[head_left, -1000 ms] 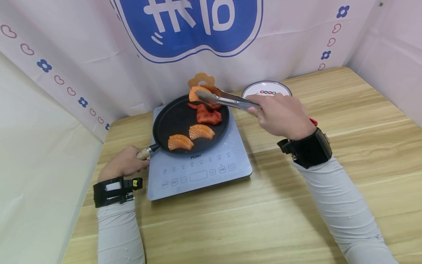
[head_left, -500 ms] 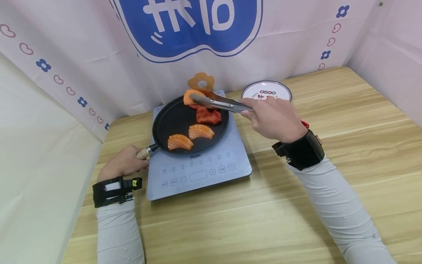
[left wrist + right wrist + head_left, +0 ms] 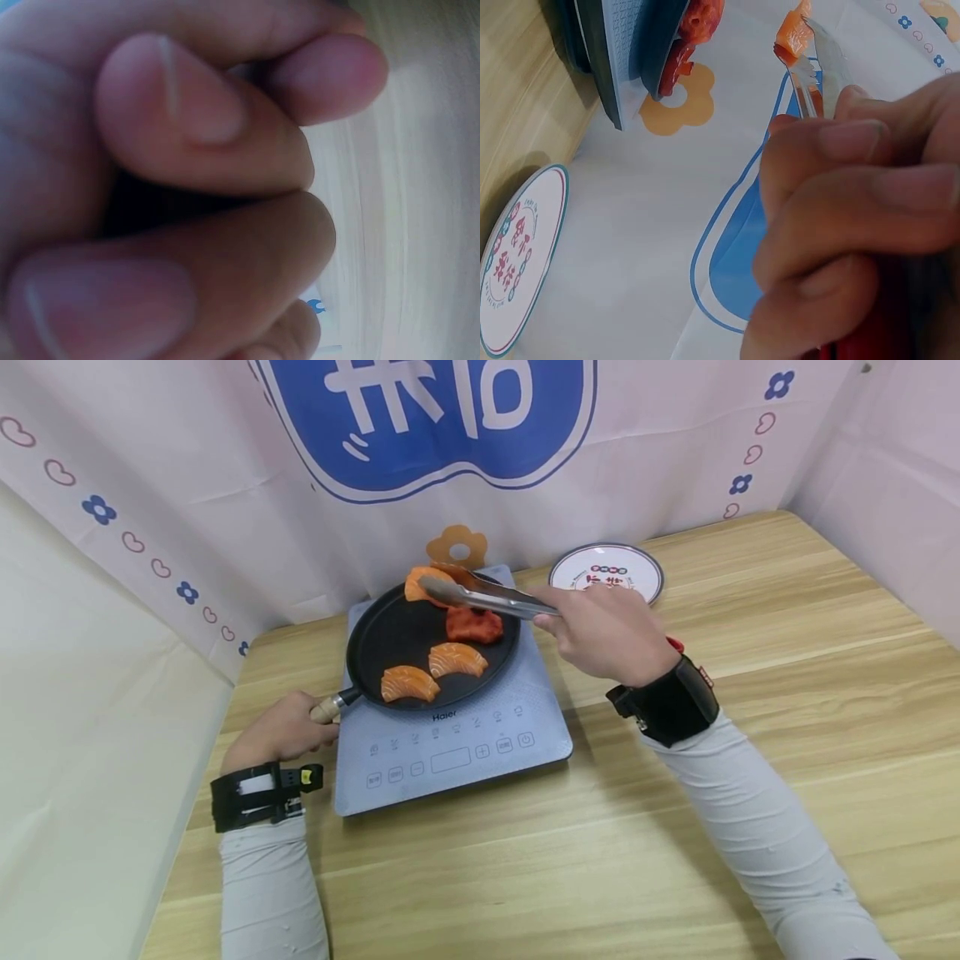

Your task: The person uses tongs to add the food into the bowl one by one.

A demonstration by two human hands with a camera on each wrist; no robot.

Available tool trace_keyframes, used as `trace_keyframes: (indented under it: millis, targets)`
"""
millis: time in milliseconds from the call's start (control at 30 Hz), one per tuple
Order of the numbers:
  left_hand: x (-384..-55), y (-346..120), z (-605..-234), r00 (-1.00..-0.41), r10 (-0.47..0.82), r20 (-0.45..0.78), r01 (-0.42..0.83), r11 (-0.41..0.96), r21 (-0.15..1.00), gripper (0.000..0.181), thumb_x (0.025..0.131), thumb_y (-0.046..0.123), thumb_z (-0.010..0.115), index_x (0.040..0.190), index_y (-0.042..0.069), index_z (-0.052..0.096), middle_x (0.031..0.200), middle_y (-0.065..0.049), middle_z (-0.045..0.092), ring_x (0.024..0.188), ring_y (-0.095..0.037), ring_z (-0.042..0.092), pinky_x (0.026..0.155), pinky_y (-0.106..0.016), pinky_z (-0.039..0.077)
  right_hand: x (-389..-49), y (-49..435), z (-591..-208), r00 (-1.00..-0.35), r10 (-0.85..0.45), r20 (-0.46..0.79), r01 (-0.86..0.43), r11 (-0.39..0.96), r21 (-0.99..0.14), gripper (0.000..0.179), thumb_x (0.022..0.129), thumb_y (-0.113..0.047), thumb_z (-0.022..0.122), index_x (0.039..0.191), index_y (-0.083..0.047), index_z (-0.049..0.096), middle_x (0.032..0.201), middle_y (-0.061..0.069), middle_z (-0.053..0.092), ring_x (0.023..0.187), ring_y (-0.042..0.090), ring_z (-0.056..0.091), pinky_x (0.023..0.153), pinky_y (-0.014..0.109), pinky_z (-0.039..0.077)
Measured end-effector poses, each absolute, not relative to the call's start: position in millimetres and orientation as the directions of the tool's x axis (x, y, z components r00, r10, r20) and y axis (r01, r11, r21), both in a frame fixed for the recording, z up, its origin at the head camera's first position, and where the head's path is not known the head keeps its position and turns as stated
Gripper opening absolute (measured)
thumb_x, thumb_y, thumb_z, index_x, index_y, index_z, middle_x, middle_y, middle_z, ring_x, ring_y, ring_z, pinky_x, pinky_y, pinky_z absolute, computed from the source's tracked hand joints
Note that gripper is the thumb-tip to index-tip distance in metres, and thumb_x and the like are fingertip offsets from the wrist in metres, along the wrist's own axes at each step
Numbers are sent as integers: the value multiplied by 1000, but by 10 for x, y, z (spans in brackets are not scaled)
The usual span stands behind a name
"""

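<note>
My left hand (image 3: 283, 727) grips the wooden handle (image 3: 327, 709) of a black frying pan (image 3: 390, 635); the left wrist view shows its fingers (image 3: 202, 127) curled, the handle hidden. In my right hand (image 3: 611, 631) is a pair of metal tongs (image 3: 495, 602), reaching over the pan's far side. Between the tong tips is an orange salmon slice (image 3: 422, 585), also visible in the right wrist view, held above the pan. Two more salmon slices (image 3: 458, 660) lie in the near part of the pan. A red piece of meat (image 3: 474, 625) sits at its right, under the tongs.
The pan stands on a flat Haier induction cooktop (image 3: 450, 777) with touch controls. A white plate with a dark rim (image 3: 652, 568) lies behind my right hand on the wooden table (image 3: 600, 860). A printed cloth backdrop (image 3: 262, 527) hangs behind the table.
My right hand has moved left with the tongs, carrying the salmon slice leftward along the pan's far edge. More of the plate shows now. The left hand has stayed on the handle.
</note>
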State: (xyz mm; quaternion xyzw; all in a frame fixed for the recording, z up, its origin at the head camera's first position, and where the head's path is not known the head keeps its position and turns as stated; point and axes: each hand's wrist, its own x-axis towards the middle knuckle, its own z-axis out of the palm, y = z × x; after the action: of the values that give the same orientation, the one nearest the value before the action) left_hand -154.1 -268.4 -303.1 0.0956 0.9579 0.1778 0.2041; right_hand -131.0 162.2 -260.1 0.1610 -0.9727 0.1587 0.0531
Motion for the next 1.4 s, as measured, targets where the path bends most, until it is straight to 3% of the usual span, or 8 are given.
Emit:
trace_keyframes:
  millis: [233, 1167, 1400]
  targets:
    - [-1531, -2697, -3034, -902, 264, -342, 123, 916, 382, 19, 92, 19, 68, 80, 5, 63, 68, -2, 66, 58, -13, 57, 52, -27, 46, -1345, 1531, -2597, -942, -309, 129, -334, 894, -297, 44, 109, -37, 54, 152, -27, 54, 79, 5, 61, 64, 24, 57, 51, 34, 39]
    - [-1554, -2717, -3058, -903, 237, -358, 97, 925, 368, 18, 92, 19, 67, 82, 4, 66, 71, -5, 70, 59, -13, 57, 53, -27, 46, -1482, 1326, -2769, -924, -360, 126, -381, 885, -268, 49, 109, -39, 54, 155, -21, 53, 68, 1, 50, 53, 20, 45, 46, 29, 29]
    - [-1557, -2713, -3055, -904, 223, -365, 87, 931, 353, 17, 91, 18, 66, 82, 4, 66, 71, -5, 70, 58, -13, 56, 52, -27, 45, -1485, 1288, -2809, -920, -376, 110, -392, 880, -266, 48, 110, -39, 53, 154, -23, 53, 70, 2, 53, 55, 20, 47, 48, 30, 34]
